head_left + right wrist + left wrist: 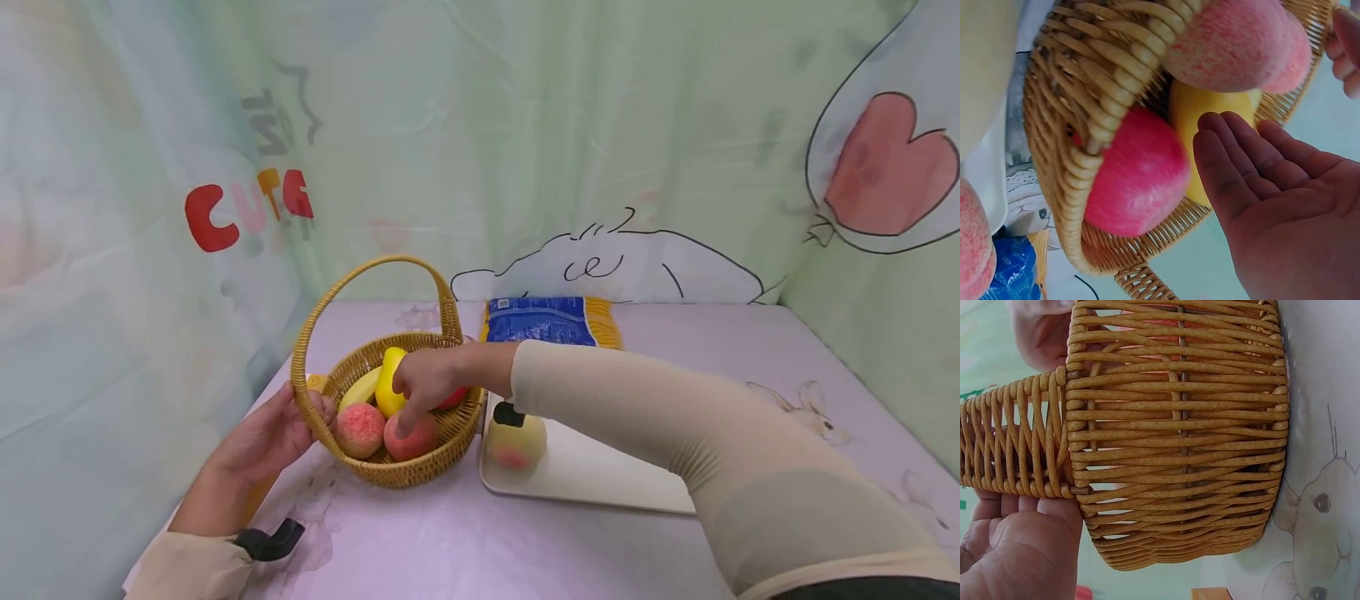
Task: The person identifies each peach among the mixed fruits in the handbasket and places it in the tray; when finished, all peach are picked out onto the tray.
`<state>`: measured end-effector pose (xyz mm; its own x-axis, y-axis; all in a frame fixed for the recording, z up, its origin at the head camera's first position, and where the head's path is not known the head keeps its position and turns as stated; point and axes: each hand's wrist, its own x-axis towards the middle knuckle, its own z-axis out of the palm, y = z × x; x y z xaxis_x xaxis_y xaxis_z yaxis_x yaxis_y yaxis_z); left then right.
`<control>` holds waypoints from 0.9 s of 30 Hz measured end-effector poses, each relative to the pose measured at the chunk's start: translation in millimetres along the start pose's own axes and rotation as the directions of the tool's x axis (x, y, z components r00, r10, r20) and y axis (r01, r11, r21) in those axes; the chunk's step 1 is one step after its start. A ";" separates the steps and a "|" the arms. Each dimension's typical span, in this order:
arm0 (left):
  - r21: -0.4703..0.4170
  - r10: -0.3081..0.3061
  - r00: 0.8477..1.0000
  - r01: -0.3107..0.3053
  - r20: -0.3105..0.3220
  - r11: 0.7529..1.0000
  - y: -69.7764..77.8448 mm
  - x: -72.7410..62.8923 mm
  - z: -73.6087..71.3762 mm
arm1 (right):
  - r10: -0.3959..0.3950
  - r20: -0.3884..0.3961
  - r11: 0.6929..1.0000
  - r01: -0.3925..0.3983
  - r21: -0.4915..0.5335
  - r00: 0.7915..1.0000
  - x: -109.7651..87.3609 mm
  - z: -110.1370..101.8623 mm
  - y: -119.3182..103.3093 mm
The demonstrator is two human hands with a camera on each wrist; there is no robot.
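A wicker basket [405,475] with a tall arched handle stands on the left part of the table. My left hand [273,433] grips the handle near its base on the left side; in the left wrist view its fingers pass behind the woven handle [1016,434]. My right hand [431,379] reaches over the fruit with fingers extended, holding nothing visible. One finger overlaps a peach [418,440] in the head view; contact is unclear. Around it lie another peach [360,430], a yellow pear [388,385], a banana [362,388] and a red apple [1138,175].
Right of the basket, a white tray [600,475] carries a pale peach [517,442], partly hidden by the right forearm. A blue and yellow packet [540,321] lies behind it. Printed curtains enclose the table [450,542] at the back and sides.
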<state>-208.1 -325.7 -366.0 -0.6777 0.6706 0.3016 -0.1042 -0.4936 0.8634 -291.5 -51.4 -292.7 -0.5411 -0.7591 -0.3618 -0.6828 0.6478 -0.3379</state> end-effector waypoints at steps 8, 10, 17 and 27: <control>0.005 -0.002 0.999 0.002 -0.033 1.000 0.0 1.1 1.3 | -0.014 0.091 1.000 0.016 -0.027 0.996 6.1 6.2 -3.1; 0.004 -0.004 0.999 0.004 -0.040 1.000 -0.2 0.7 1.7 | -0.020 0.116 0.999 0.024 -0.033 0.993 8.6 7.4 -4.2; -0.006 0.004 0.999 -0.005 -0.034 1.000 -2.5 0.9 0.6 | -0.008 0.149 0.999 0.014 -0.040 0.989 13.8 9.4 -9.8; 0.021 0.000 0.997 0.002 -0.074 1.000 -1.6 0.8 2.3 | -0.100 0.073 0.992 0.106 -0.073 0.992 11.6 18.1 -6.7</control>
<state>-206.7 -323.1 -366.2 -0.7299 0.6278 0.2704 -0.0899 -0.4803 0.8725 -284.3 -63.4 -310.4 -0.4327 -0.8135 -0.3886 -0.7701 0.5576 -0.3099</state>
